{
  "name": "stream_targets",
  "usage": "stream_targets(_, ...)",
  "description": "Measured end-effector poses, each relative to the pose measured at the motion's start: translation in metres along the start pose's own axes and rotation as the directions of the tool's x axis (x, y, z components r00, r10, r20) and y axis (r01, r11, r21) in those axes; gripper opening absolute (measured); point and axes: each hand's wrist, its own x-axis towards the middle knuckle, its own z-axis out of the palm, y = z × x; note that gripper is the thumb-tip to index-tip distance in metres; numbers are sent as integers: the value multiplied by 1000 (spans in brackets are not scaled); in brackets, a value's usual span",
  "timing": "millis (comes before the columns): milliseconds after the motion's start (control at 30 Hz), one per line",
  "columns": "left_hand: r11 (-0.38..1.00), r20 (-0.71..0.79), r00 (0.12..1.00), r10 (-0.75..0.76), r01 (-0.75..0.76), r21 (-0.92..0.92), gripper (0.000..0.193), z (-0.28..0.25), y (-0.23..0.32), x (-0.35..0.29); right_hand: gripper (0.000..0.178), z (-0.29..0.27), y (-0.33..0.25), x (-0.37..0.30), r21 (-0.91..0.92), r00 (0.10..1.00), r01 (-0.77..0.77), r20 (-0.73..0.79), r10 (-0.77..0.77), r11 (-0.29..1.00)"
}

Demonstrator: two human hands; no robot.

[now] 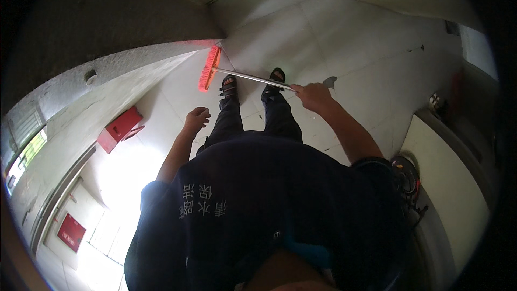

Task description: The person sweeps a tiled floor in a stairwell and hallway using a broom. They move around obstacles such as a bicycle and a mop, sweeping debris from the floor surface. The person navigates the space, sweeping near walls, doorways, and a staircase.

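A long-handled scrub brush has an orange head with pinkish-red bristles and a thin silvery pole. My right hand is closed around the pole at its right end. From there the pole runs left in front of my shoes, and the brush head is raised beside the corner of the wall on the left. My left hand hangs apart from the brush, its fingers loosely bent, with nothing visible in it.
Pale floor tiles lie around my dark sandals. A red box stands by the left wall. On the right are a cream-coloured panel and a dark object with red parts that I cannot make out.
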Motion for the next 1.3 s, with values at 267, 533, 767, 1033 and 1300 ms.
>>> stream_targets(267, 997, -42, 996, -73, 71, -43, 32, -24, -41, -9, 29, 24, 42, -51, 37, 950, -309, 56, 307, 950)
stream_targets(533, 995, -17, 996, -86, 85, -58, 35, -22, -43, -10, 35, -52, 38, -8, 30, 953, -242, -182, 244, 970)
stream_targets(767, 998, -88, 995, -37, 32, -54, 33, -8, -10, -11, 46, 33, 60, 104, 84, 954, -201, -208, 214, 976)
stream_targets(1033, 998, 27, 999, -39, 38, 55, 32, 31, 16, 2, 46, 134, 139, -203, 4, 806, -571, 190, 560, 821)
stream_targets(1300, 985, 144, 985, 95, -114, 128, 29, 82, 96, 23, 39, 143, 163, -380, 10, 637, -766, 139, 758, 642)
